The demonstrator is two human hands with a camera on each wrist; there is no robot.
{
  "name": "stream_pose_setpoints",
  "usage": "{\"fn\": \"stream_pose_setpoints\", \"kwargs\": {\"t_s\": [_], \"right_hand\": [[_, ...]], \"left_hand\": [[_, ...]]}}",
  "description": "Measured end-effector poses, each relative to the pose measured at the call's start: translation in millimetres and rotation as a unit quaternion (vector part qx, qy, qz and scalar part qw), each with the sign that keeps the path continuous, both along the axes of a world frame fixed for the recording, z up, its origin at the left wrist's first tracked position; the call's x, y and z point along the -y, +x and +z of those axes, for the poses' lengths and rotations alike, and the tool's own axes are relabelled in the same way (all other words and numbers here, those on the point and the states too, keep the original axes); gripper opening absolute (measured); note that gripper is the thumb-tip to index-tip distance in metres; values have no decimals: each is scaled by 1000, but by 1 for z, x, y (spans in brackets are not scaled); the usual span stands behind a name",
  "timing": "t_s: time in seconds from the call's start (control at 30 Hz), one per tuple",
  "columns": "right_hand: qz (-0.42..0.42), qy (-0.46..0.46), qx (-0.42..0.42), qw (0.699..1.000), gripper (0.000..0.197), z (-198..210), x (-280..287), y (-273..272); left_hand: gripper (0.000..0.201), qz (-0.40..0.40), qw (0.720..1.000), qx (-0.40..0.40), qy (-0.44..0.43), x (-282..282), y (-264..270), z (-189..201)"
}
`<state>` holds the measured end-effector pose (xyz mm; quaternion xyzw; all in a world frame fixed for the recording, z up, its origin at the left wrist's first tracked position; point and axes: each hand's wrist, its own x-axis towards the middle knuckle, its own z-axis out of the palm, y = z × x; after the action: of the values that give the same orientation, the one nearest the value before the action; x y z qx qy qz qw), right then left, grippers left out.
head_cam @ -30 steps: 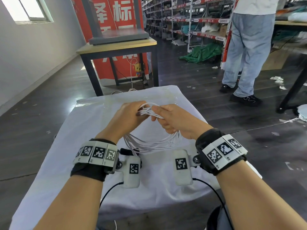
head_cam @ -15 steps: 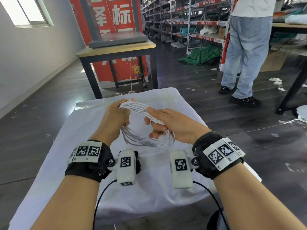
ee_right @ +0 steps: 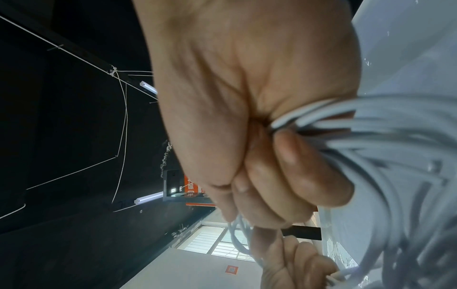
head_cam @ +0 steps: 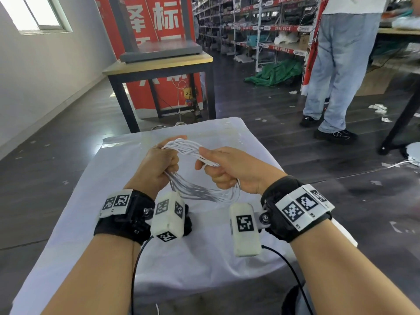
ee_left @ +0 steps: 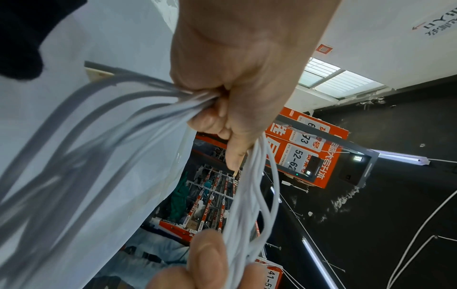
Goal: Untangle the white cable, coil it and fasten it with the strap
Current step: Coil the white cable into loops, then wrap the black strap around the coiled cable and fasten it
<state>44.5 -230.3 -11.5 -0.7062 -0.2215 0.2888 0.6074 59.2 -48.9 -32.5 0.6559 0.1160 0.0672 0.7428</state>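
The white cable (head_cam: 200,189) hangs as a loose coil of several loops above the white-covered table (head_cam: 95,214), held by both hands. My left hand (head_cam: 163,164) grips the left side of the coil in a fist; the left wrist view shows its fingers (ee_left: 217,119) curled round the bundled cable (ee_left: 249,195). My right hand (head_cam: 218,169) grips the right side, and its fingers (ee_right: 291,176) wrap the strands of cable (ee_right: 385,136) in the right wrist view. The top strands stretch between the two fists. I see no strap in any view.
A wooden table with black legs (head_cam: 159,67) stands just beyond the covered table, before a red banner (head_cam: 147,23). A person in jeans (head_cam: 341,64) stands at the right by shelving. A dark table leg (head_cam: 400,123) is at the far right.
The hands have moved apart, from touching at the top of the coil to gripping its left and right sides. The coil has been lifted and spread between them.
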Motion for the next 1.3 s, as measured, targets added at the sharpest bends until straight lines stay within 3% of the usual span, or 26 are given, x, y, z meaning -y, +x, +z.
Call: {"fn": "stream_pose_setpoints", "kwargs": {"t_s": [0.2, 0.4, 0.53, 0.7, 0.77, 0.9, 1.03, 1.2, 1.3], "right_hand": [[15, -15, -2, 1000, 38, -6, -2, 0], [-7, 9, -21, 1000, 38, -4, 0, 2], [-62, 53, -50, 995, 38, -6, 2, 7], [-134, 90, -74, 984, 37, -10, -1, 11], [-122, 97, -91, 984, 37, -10, -2, 11], [-83, 85, -123, 985, 36, -6, 2, 11], [-72, 82, -133, 985, 36, -7, 2, 10], [-122, 120, -153, 973, 37, -10, 1, 16], [-174, 163, -172, 956, 37, -14, 3, 22]], "left_hand": [[45, 19, 999, -30, -1, 0, 0, -5], [40, 10, 1000, 3, -1, 1, 1, -6], [16, -38, 998, 19, 52, -3, -1, -7], [21, -34, 986, 46, 155, -5, 1, -11], [17, -17, 988, 51, 146, -7, 2, -13], [12, -35, 998, 23, 49, -18, 3, -10], [12, -50, 998, 7, 25, -23, 3, -12], [22, -105, 984, 18, 145, -21, -3, -11], [35, -128, 978, 21, 162, -22, -8, -3]]}}
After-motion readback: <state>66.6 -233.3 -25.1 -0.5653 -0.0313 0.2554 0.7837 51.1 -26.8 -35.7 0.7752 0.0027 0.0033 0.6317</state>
